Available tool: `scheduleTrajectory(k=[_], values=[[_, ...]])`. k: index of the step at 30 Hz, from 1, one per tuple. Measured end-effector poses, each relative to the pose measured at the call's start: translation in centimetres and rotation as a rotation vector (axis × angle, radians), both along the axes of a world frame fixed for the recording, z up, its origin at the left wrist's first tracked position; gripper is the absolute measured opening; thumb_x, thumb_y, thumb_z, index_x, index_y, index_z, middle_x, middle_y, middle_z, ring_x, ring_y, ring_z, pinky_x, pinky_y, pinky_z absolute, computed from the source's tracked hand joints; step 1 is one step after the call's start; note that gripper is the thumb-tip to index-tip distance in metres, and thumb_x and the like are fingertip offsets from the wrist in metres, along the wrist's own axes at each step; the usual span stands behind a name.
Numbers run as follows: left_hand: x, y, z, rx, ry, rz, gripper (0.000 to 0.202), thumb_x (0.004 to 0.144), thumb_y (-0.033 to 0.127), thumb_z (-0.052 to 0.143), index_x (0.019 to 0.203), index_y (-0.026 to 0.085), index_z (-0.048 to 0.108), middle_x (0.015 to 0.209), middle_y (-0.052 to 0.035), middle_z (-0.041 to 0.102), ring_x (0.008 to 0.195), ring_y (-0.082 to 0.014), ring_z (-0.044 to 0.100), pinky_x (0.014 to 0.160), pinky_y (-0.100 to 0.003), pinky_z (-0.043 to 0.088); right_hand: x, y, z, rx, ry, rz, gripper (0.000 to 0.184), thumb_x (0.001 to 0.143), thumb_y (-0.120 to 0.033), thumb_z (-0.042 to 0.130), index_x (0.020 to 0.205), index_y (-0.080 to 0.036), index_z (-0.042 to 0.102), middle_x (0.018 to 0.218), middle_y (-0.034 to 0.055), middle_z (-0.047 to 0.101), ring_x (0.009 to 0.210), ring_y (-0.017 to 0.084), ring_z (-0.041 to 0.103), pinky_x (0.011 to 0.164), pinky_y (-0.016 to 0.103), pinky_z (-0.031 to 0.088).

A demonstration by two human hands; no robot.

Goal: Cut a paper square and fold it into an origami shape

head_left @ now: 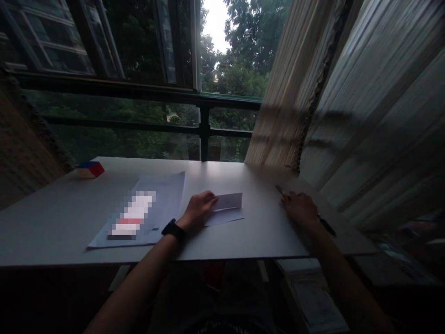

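My left hand (199,208) rests on the white table (69,218) with its fingers curled onto the left end of a folded sheet of paper (227,206), pressing it down. A black watch (174,229) sits on that wrist. My right hand (299,208) lies at the table's right edge, fingers bent over a thin pen-like object (282,192) with a yellow part; a dark end sticks out behind the wrist.
A large printed sheet (153,204) lies flat to the left of my left hand. A colour cube (89,169) stands at the far left of the table. A window with a dark railing (205,134) is behind, a curtain (347,106) hangs at right.
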State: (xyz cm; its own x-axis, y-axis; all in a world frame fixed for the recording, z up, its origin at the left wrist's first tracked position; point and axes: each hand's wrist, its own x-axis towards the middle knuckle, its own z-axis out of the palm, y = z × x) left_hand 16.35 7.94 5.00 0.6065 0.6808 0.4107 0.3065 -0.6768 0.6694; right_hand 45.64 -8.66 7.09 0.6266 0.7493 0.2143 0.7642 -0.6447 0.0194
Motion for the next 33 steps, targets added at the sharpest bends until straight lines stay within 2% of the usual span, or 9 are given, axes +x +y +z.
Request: scheduleTrajectory(k=[5, 8, 10, 13, 15, 18, 23, 27, 33], values=[[2.9, -0.6, 0.8, -0.348, 0.003, -0.148, 0.033, 0.076, 0.044, 0.054, 0.090, 0.015, 0.058, 0.072, -0.0033, 0.065, 0.043, -0.0109, 0.056, 0.036, -0.019, 0.037, 1.0, -0.9, -1.2, 0.009, -0.003, -0.035, 0.036, 0.085, -0.032, 0.041, 0.109, -0.008, 0.055, 0.095, 0.0200, 0.059, 0.089, 0.026, 0.058, 0.073, 0.032, 0.041], [4.8, -0.9, 0.7, -0.370, 0.070, -0.196, 0.032, 0.071, 0.042, 0.060, 0.087, 0.014, 0.061, 0.065, -0.0020, 0.063, 0.043, -0.0102, 0.055, 0.038, -0.018, 0.039, 1.2, 0.1, -1.3, 0.145, 0.088, 0.019, 0.035, 0.085, -0.028, 0.042, 0.108, -0.007, 0.056, 0.097, 0.0195, 0.060, 0.089, 0.024, 0.059, 0.074, 0.030, 0.041], [5.8, -0.9, 0.4, -0.349, 0.088, -0.220, 0.030, 0.070, 0.041, 0.061, 0.084, 0.014, 0.062, 0.064, -0.0020, 0.062, 0.050, -0.0111, 0.056, 0.044, -0.019, 0.042, 0.9, 0.8, -1.0, 0.262, 0.201, 0.133, 0.033, 0.083, -0.029, 0.045, 0.105, -0.009, 0.059, 0.098, 0.0164, 0.062, 0.088, 0.023, 0.059, 0.075, 0.029, 0.042], [6.6, -0.7, -0.1, -0.337, 0.064, -0.299, 0.028, 0.072, 0.040, 0.059, 0.085, 0.015, 0.062, 0.070, -0.0031, 0.064, 0.062, -0.0132, 0.059, 0.055, -0.021, 0.044, -0.8, 1.9, -0.4, 0.409, 0.428, 0.399, 0.028, 0.079, -0.029, 0.051, 0.099, -0.013, 0.062, 0.095, 0.0106, 0.064, 0.085, 0.020, 0.060, 0.074, 0.028, 0.044], [6.8, -0.5, -0.3, -0.349, 0.054, -0.327, 0.029, 0.073, 0.040, 0.058, 0.086, 0.015, 0.062, 0.075, -0.0040, 0.064, 0.068, -0.0145, 0.059, 0.058, -0.022, 0.045, -2.3, 2.6, 0.0, 0.419, 0.589, 0.554, 0.026, 0.079, -0.031, 0.051, 0.094, -0.014, 0.063, 0.091, 0.0087, 0.065, 0.081, 0.019, 0.060, 0.070, 0.027, 0.045], [6.8, -0.4, -0.5, -0.409, 0.042, -0.326, 0.031, 0.072, 0.040, 0.059, 0.088, 0.014, 0.062, 0.079, -0.0058, 0.065, 0.070, -0.0156, 0.059, 0.059, -0.023, 0.045, -4.3, 3.6, 0.1, 0.376, 0.634, 0.719, 0.024, 0.078, -0.029, 0.053, 0.093, -0.014, 0.063, 0.092, 0.0097, 0.064, 0.082, 0.019, 0.059, 0.071, 0.029, 0.045], [6.7, -0.2, -0.8, -0.544, -0.069, -0.402, 0.037, 0.070, 0.040, 0.063, 0.093, 0.011, 0.061, 0.085, -0.0085, 0.064, 0.071, -0.0153, 0.059, 0.060, -0.024, 0.046, -5.3, 4.8, -0.5, 0.314, 0.535, 0.736, 0.019, 0.076, -0.023, 0.055, 0.091, -0.014, 0.061, 0.091, 0.0103, 0.062, 0.086, 0.020, 0.056, 0.076, 0.031, 0.042], [6.9, -0.3, -1.0, -0.611, -0.123, -0.500, 0.037, 0.069, 0.037, 0.064, 0.092, 0.009, 0.062, 0.083, -0.0087, 0.064, 0.071, -0.0153, 0.059, 0.060, -0.024, 0.046, -5.1, 5.0, -1.0, 0.245, 0.628, 0.750, 0.020, 0.076, -0.026, 0.053, 0.091, -0.014, 0.059, 0.089, 0.0078, 0.062, 0.080, 0.017, 0.056, 0.070, 0.029, 0.043], [7.1, -0.9, -0.4, -0.608, -0.137, -0.368, 0.043, 0.069, 0.039, 0.065, 0.099, 0.009, 0.057, 0.081, -0.0094, 0.064, 0.059, -0.0143, 0.060, 0.049, -0.024, 0.047, -4.7, 4.5, -1.1, 0.204, 0.641, 0.675, 0.023, 0.078, -0.028, 0.050, 0.095, -0.013, 0.056, 0.090, 0.0077, 0.063, 0.079, 0.017, 0.056, 0.067, 0.026, 0.042]])
